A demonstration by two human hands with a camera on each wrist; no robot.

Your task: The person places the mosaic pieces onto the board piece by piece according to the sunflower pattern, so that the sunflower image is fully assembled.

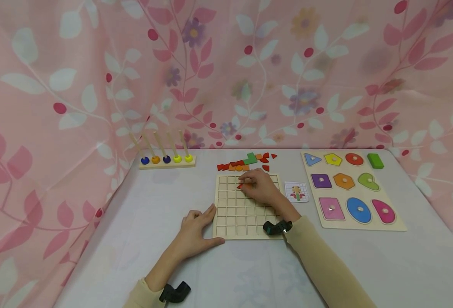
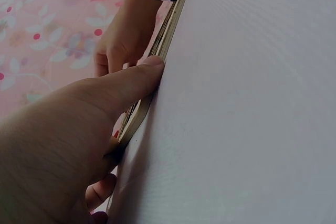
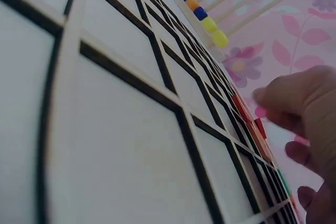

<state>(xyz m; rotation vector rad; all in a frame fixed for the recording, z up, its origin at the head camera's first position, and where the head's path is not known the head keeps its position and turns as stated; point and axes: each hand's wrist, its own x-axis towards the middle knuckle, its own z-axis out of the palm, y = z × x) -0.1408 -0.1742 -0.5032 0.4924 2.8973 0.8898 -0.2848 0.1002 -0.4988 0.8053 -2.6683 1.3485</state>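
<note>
A pale wooden grid board (image 1: 235, 217) lies on the table in front of the person. The left hand (image 1: 195, 231) rests at its lower left corner, thumb along the near edge and extended fingers against the left side. Over the board's upper part is the right hand (image 1: 260, 186), its fingers bent loosely. In the right wrist view, a red piece (image 3: 242, 109) and an orange piece (image 3: 261, 142) sit in grid cells close to the right thumb (image 3: 268, 94). No piece shows between the right fingers there. In the head view the red piece (image 1: 239, 186) appears beside the right fingertips.
Several loose red, orange and green pieces (image 1: 251, 158) lie behind the board. A picture card (image 1: 297, 192) is to its right, then a shape puzzle board (image 1: 328, 223) and a green block (image 1: 375, 161). At the back left stands a peg rack (image 1: 168, 165) with coloured beads.
</note>
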